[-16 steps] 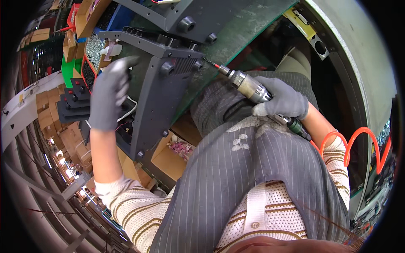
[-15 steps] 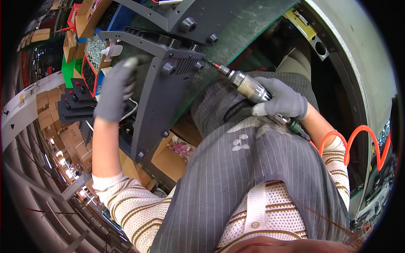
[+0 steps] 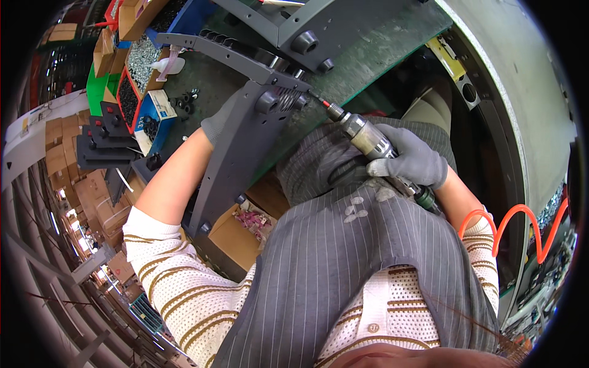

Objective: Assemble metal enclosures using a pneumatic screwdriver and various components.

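Note:
My right hand (image 3: pixel 412 157), in a grey glove, is closed around an air screwdriver (image 3: pixel 367 136). Its thin bit points up and left, with the tip close to a round black foot at the corner of a dark grey metal frame (image 3: pixel 236 150). The frame stands tilted on the bench and carries black feet and vent slots. My left hand (image 3: pixel 224 118), also gloved, reaches in behind the frame's side panel. That panel hides its fingers, so what they touch cannot be seen.
A second dark frame (image 3: pixel 316 27) lies beyond. At left stand a red bin of black screws (image 3: pixel 128 104), a blue-and-white box (image 3: pixel 161 119), a box of silvery screws (image 3: pixel 142 61) and a small white bottle (image 3: pixel 172 65). An orange coiled hose (image 3: pixel 521 211) hangs at right.
My left hand has moved right, from above the small-parts boxes to behind the frame's panel. The screwdriver stays in my right hand near the frame's corner. The view has shifted slightly.

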Demonstrator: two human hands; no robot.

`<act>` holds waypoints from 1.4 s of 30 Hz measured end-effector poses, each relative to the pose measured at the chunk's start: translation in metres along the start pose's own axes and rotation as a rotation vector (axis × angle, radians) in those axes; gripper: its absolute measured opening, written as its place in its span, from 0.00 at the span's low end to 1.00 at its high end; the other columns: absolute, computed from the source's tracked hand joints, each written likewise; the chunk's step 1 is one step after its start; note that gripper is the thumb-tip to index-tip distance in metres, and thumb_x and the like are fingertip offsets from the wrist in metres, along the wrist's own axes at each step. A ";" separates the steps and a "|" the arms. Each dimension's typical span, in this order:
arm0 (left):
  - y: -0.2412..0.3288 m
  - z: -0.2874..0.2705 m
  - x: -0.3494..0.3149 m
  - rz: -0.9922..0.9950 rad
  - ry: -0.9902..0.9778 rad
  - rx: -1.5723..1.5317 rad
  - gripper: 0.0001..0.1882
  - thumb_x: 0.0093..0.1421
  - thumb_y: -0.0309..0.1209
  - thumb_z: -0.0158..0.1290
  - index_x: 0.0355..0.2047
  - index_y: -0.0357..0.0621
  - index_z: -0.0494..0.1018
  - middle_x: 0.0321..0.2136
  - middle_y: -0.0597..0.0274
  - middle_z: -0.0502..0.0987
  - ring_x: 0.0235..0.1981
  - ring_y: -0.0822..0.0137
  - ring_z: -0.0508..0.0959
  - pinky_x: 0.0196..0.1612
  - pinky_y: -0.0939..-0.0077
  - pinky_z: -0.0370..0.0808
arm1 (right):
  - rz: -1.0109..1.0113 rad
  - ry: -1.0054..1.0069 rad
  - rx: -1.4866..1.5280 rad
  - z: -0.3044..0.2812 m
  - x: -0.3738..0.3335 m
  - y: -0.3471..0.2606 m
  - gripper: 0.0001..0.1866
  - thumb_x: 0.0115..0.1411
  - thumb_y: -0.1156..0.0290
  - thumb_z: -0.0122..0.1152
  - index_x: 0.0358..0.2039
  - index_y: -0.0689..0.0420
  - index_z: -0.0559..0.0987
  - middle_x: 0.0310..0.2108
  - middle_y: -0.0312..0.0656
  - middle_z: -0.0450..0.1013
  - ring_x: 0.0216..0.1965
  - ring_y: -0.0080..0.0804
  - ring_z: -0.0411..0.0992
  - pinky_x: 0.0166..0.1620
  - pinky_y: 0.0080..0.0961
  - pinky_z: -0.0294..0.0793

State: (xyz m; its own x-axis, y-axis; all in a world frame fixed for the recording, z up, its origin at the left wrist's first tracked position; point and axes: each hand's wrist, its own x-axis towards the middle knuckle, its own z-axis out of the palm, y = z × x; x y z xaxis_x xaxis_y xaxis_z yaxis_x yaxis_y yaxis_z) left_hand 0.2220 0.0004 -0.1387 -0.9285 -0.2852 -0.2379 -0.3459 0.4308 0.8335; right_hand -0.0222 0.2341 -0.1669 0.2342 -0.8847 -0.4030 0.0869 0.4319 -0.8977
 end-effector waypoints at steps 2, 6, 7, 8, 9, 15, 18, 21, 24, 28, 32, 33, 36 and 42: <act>0.000 0.000 0.002 0.003 0.007 0.006 0.19 0.55 0.29 0.57 0.47 0.37 0.73 0.36 0.61 0.78 0.39 0.70 0.76 0.44 0.75 0.73 | 0.011 0.005 0.018 0.001 0.000 -0.003 0.30 0.47 0.59 0.72 0.46 0.64 0.73 0.33 0.40 0.72 0.36 0.29 0.70 0.42 0.28 0.70; 0.004 0.004 0.007 0.059 0.057 0.028 0.19 0.55 0.29 0.57 0.48 0.37 0.72 0.35 0.61 0.78 0.38 0.69 0.76 0.43 0.75 0.73 | -0.040 0.026 -0.056 0.002 0.004 -0.006 0.30 0.46 0.60 0.72 0.46 0.64 0.73 0.33 0.41 0.73 0.36 0.29 0.71 0.42 0.28 0.70; 0.007 0.005 0.008 0.100 0.092 0.043 0.19 0.56 0.30 0.56 0.48 0.37 0.72 0.34 0.61 0.78 0.36 0.69 0.77 0.42 0.75 0.74 | -0.059 0.024 -0.090 0.001 0.005 -0.007 0.31 0.46 0.60 0.72 0.47 0.64 0.73 0.33 0.41 0.73 0.36 0.29 0.71 0.43 0.28 0.70; 0.011 0.005 0.008 0.142 0.127 0.057 0.19 0.57 0.30 0.56 0.48 0.37 0.72 0.33 0.62 0.79 0.35 0.69 0.77 0.42 0.75 0.74 | -0.059 0.024 -0.091 0.001 0.006 -0.007 0.31 0.46 0.60 0.72 0.47 0.64 0.73 0.33 0.41 0.73 0.36 0.29 0.71 0.43 0.28 0.70; 0.017 0.005 0.008 0.184 0.162 0.073 0.19 0.57 0.31 0.55 0.49 0.37 0.72 0.32 0.62 0.79 0.33 0.68 0.77 0.41 0.75 0.74 | -0.072 0.021 -0.108 0.000 0.006 -0.007 0.31 0.45 0.59 0.72 0.47 0.64 0.73 0.33 0.41 0.73 0.36 0.29 0.71 0.43 0.28 0.70; 0.062 -0.057 -0.011 -0.510 -0.052 0.116 0.17 0.61 0.35 0.51 0.47 0.39 0.73 0.34 0.64 0.70 0.31 0.73 0.69 0.34 0.79 0.67 | -0.094 0.014 -0.219 -0.011 -0.007 -0.013 0.33 0.43 0.58 0.73 0.47 0.64 0.73 0.35 0.42 0.74 0.38 0.31 0.71 0.45 0.28 0.70; 0.072 -0.119 -0.043 -0.664 0.301 -0.364 0.16 0.63 0.41 0.50 0.41 0.41 0.77 0.16 0.77 0.60 0.14 0.85 0.57 0.15 0.86 0.53 | -0.026 0.013 -0.097 -0.017 -0.016 -0.017 0.39 0.42 0.61 0.75 0.53 0.64 0.70 0.41 0.40 0.73 0.42 0.29 0.69 0.50 0.26 0.67; 0.054 -0.182 -0.076 -0.633 0.711 -0.519 0.17 0.65 0.40 0.48 0.45 0.41 0.74 0.19 0.78 0.60 0.15 0.85 0.56 0.13 0.92 0.50 | 0.009 0.023 -0.107 -0.025 -0.020 -0.018 0.40 0.42 0.64 0.75 0.55 0.64 0.69 0.43 0.40 0.72 0.44 0.28 0.69 0.52 0.26 0.66; 0.013 -0.219 -0.107 -0.733 0.875 -0.595 0.17 0.65 0.41 0.47 0.47 0.44 0.74 0.21 0.78 0.62 0.16 0.85 0.58 0.13 0.92 0.52 | 0.043 0.024 -0.133 -0.027 -0.021 -0.016 0.41 0.41 0.65 0.75 0.56 0.63 0.68 0.43 0.39 0.72 0.45 0.28 0.68 0.53 0.26 0.65; -0.046 -0.245 -0.142 -0.846 1.047 -0.652 0.15 0.65 0.42 0.48 0.46 0.48 0.75 0.20 0.77 0.62 0.15 0.83 0.58 0.13 0.91 0.52 | 0.080 0.037 -0.072 -0.023 -0.022 -0.017 0.41 0.40 0.65 0.75 0.55 0.63 0.68 0.44 0.38 0.71 0.45 0.28 0.68 0.52 0.26 0.65; -0.082 -0.267 -0.166 -0.702 1.290 -0.640 0.29 0.61 0.50 0.52 0.54 0.40 0.66 0.31 0.64 0.69 0.25 0.72 0.69 0.26 0.80 0.69 | 0.130 0.063 0.003 -0.018 -0.023 -0.023 0.42 0.39 0.65 0.76 0.55 0.63 0.68 0.44 0.38 0.71 0.45 0.27 0.67 0.53 0.26 0.65; -0.088 -0.271 -0.171 -0.634 1.467 -0.638 0.37 0.60 0.53 0.52 0.58 0.36 0.61 0.38 0.57 0.72 0.32 0.65 0.73 0.35 0.71 0.75 | 0.133 0.064 0.033 -0.017 -0.024 -0.025 0.42 0.38 0.65 0.76 0.55 0.63 0.68 0.44 0.38 0.71 0.45 0.27 0.67 0.53 0.26 0.65; -0.094 -0.288 -0.185 -0.629 1.433 -0.716 0.50 0.57 0.58 0.52 0.64 0.31 0.46 0.58 0.42 0.62 0.56 0.47 0.67 0.55 0.47 0.65 | 0.154 0.084 0.107 -0.014 -0.023 -0.028 0.44 0.37 0.65 0.76 0.56 0.64 0.67 0.46 0.39 0.71 0.46 0.28 0.67 0.54 0.26 0.64; -0.096 -0.287 -0.195 -0.460 1.434 -0.793 0.27 0.67 0.31 0.38 0.65 0.36 0.49 0.61 0.39 0.58 0.62 0.43 0.62 0.59 0.48 0.65 | 0.170 0.103 0.127 -0.010 -0.023 -0.029 0.45 0.37 0.65 0.75 0.57 0.64 0.67 0.47 0.39 0.70 0.48 0.29 0.67 0.55 0.27 0.64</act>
State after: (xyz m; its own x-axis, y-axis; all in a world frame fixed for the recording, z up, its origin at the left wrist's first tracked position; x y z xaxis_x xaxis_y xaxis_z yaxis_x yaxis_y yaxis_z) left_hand 0.4753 -0.2309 -0.0291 0.2337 -0.9325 -0.2752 0.0288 -0.2762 0.9607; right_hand -0.0403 0.2405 -0.1335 0.1563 -0.8078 -0.5683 0.1769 0.5890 -0.7885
